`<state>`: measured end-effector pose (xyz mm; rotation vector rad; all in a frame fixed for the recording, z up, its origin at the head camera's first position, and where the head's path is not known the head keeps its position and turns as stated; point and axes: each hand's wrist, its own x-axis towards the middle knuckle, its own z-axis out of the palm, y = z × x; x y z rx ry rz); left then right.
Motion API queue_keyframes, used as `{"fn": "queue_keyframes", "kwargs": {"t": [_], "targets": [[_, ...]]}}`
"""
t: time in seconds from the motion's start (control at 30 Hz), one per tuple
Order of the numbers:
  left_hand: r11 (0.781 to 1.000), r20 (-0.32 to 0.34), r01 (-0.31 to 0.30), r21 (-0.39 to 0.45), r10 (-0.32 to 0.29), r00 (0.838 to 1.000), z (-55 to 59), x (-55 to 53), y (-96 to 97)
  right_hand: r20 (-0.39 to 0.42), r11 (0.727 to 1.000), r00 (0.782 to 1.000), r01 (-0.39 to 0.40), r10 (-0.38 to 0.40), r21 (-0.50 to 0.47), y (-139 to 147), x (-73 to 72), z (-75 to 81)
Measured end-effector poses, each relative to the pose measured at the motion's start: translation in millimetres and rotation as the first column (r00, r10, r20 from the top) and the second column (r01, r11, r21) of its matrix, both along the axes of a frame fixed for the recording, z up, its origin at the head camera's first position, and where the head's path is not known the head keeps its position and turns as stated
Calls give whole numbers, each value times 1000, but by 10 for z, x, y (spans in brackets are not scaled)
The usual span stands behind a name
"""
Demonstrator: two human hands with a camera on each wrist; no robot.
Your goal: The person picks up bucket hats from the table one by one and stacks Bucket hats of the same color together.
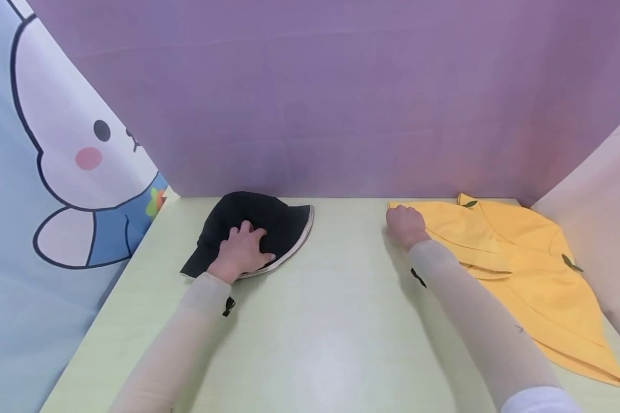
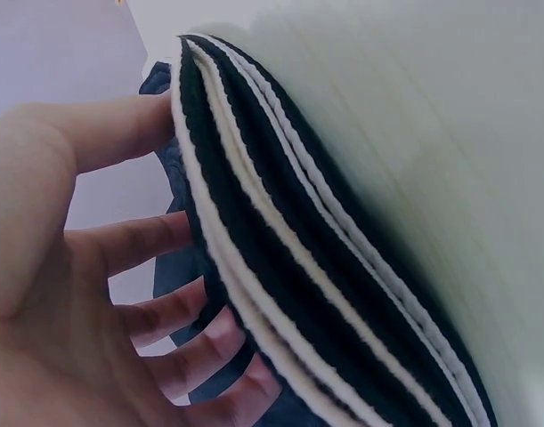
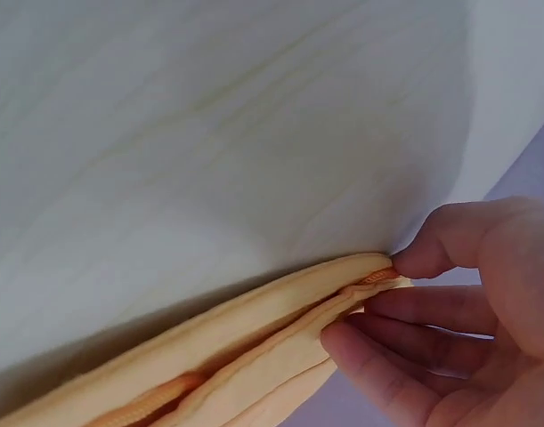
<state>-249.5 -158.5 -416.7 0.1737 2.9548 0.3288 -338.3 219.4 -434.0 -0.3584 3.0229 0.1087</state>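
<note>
A black bucket hat (image 1: 248, 223) with white brim trim lies flattened at the left of the table. My left hand (image 1: 240, 249) rests on it with the fingers spread. In the left wrist view the stacked white-trimmed brim edges (image 2: 280, 240) show, with the thumb and fingertips against the dark cloth. At the right, a yellow bucket hat (image 1: 460, 229) is folded flat, its left part reaching toward the middle. My right hand (image 1: 406, 225) pinches its far left corner. The right wrist view shows the thumb and fingers at the end of the layered yellow edge (image 3: 280, 356).
Under the folded yellow hat spreads another yellow hat (image 1: 553, 298) with small green leaf tabs, reaching the table's right side. The pale green table (image 1: 330, 321) meets a purple cloth backdrop (image 1: 341, 103). A curtain with a cartoon rabbit (image 1: 72, 132) hangs at the left.
</note>
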Motion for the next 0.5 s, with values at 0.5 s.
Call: {"fn": "queue_keyframes", "kwargs": {"t": [0.5], "targets": [[992,45,-124,-3,124,991,34,-70,-420,-7,1000,1000,-4,4,21,4,-13,-3]]}}
